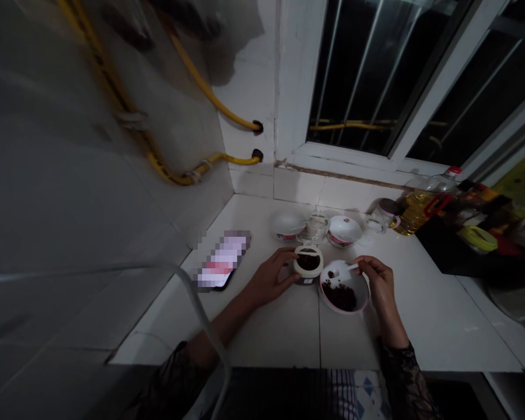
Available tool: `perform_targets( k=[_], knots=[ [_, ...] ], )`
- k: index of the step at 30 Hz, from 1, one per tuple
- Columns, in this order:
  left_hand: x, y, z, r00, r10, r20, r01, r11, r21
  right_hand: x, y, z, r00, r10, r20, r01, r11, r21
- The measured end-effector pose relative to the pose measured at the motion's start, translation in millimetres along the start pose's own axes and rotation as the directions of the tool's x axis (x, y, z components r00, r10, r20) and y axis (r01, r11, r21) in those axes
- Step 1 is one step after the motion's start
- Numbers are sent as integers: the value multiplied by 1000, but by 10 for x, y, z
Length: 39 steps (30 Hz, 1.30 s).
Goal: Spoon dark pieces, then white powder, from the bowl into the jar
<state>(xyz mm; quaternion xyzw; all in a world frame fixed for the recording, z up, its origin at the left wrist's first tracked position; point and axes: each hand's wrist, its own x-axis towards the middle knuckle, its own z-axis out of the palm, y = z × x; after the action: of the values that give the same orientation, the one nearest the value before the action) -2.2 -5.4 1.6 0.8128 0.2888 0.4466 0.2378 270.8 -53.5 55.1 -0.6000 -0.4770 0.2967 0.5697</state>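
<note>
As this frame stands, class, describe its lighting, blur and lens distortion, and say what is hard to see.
Head view: dim, window black, white counter brightest; left wall smeared and bowed by the wide lens; phone pixelated; left hand on the jar and right hand holding the spoon over the bowl look sharper.

Bare counter (271, 332) in front (open passage); bowls (343, 229), jars (317, 226) and bottles (420, 207) crowd the back; phone (222, 261) left.
</note>
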Motion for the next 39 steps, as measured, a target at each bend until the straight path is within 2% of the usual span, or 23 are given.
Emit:
perform_targets(
  k=[4, 7, 8, 10, 12, 13, 14, 15, 19, 22, 26, 30, 34, 39],
  knots=[
    [2, 10, -3, 1000, 3, -2, -3, 1000, 1, -19, -107, 91, 994, -98, -53, 97, 995, -14],
    [6, 25, -11, 1000, -9, 6, 8, 1000, 3, -68, -212, 207, 951, -300, -76, 288, 948, -137],
    [7, 26, -13, 1000, -12, 9, 12, 1000, 5, -87, -238, 246, 918, -394, -50, 378, 904, -199],
    [6, 24, -15, 1000, -18, 11, 18, 1000, 7, -124, -268, 312, 817, -570, 85, 566, 764, -310],
    [4, 15, -15, 1000, -23, 13, 23, 1000, 7, -150, -270, 342, 699, -670, 250, 710, 608, -355],
    [2, 11, -14, 1000, -24, 15, 24, 1000, 5, -157, -264, 340, 656, -693, 298, 749, 552, -366],
    [1, 7, -14, 1000, -23, 19, 23, 1000, 5, -159, -256, 326, 632, -710, 311, 767, 516, -380],
    [-1, 4, -14, 1000, -20, 22, 20, 1000, 7, -156, -248, 301, 627, -721, 295, 766, 501, -403],
    [-1, 9, -15, 1000, -5, 18, 5, 1000, 4, -93, -207, 129, 685, -720, 114, 673, 565, -477],
    [1, 17, -15, 1000, 0, 8, 0, 1000, 0, -9, -147, -24, 743, -664, 83, 612, 625, -485],
    [-2, 12, -15, 1000, -13, 21, 13, 1000, 12, 85, -43, -195, 810, -556, 185, 562, 649, -513],
    [-5, 5, -16, 1000, -3, 14, 3, 1000, -3, 117, 17, -278, 810, -504, 299, 580, 612, -538],
    [-4, 7, -17, 1000, 4, 11, -4, 1000, -6, 96, 38, -233, 800, -467, 376, 599, 594, -537],
    [-12, -5, -10, 1000, -9, 5, 9, 1000, 2, 12, 42, -58, 823, -360, 439, 552, 689, -470]
  ],
)
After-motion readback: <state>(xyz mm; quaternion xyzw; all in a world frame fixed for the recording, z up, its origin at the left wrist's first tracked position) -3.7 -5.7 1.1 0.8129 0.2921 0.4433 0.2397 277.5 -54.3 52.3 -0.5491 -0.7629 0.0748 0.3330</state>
